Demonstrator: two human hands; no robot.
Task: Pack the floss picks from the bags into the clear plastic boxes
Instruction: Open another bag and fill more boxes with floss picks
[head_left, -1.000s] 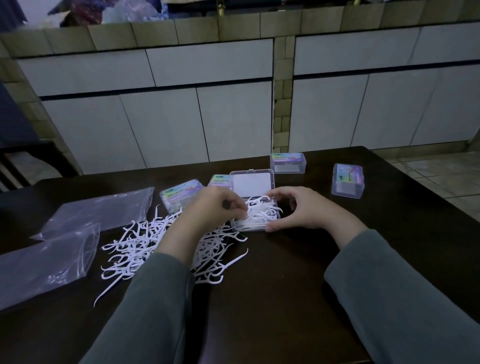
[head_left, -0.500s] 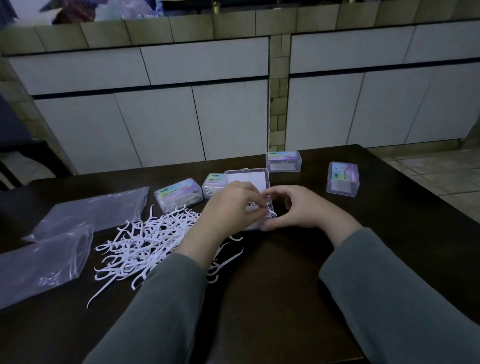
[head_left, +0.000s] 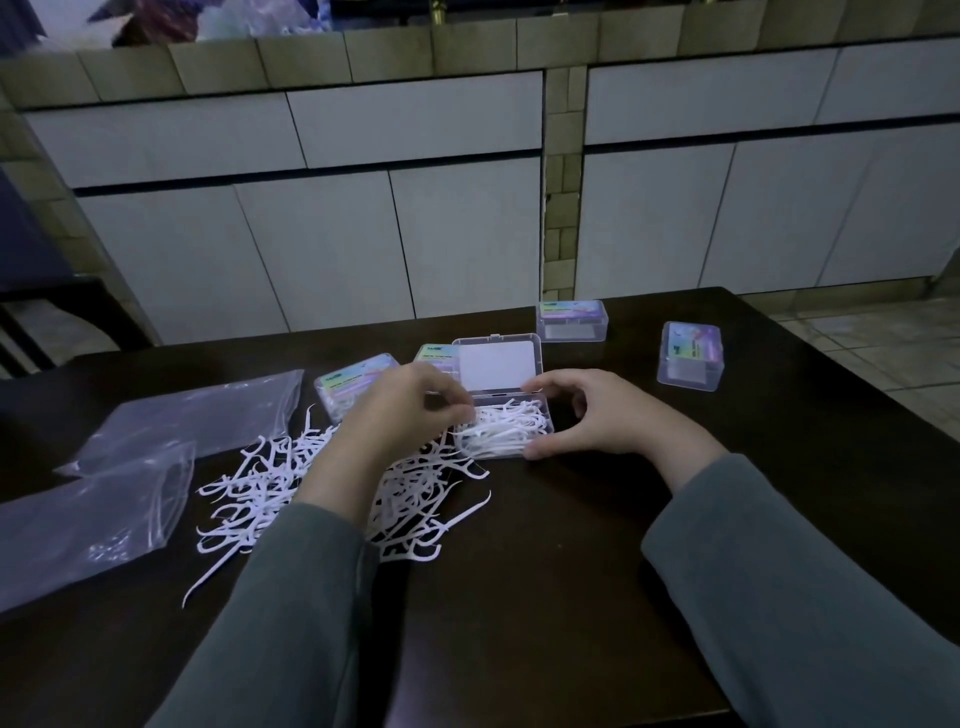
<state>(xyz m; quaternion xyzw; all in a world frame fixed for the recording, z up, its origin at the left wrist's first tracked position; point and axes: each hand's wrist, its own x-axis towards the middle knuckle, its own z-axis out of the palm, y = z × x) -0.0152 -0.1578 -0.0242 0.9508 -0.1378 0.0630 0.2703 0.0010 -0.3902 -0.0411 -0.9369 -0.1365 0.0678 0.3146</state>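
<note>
An open clear box (head_left: 540, 434) sits mid-table with its lid (head_left: 496, 364) raised, and white floss picks (head_left: 501, 428) lie inside it. My right hand (head_left: 608, 421) holds the box's right end, thumb at the front edge and forefinger at the back. My left hand (head_left: 397, 415) is at the box's left end, its curled fingertips on the picks there; whether they pinch any is hidden. A loose pile of floss picks (head_left: 260, 488) is spread left of the box, partly under my left wrist. Two clear plastic bags (head_left: 197, 415) (head_left: 78, 525) lie flat at the far left.
Closed clear boxes with coloured labels stand around: two (head_left: 353, 379) (head_left: 434, 356) behind my left hand, one (head_left: 571, 320) at the back, one (head_left: 691, 356) to the right. The dark table (head_left: 519, 597) ends near white cabinets (head_left: 467, 234); tiled floor (head_left: 883, 353) lies right.
My left hand moved over the open box and has drawn back to its left end. More picks now lie in the box. My right hand stayed on the box.
</note>
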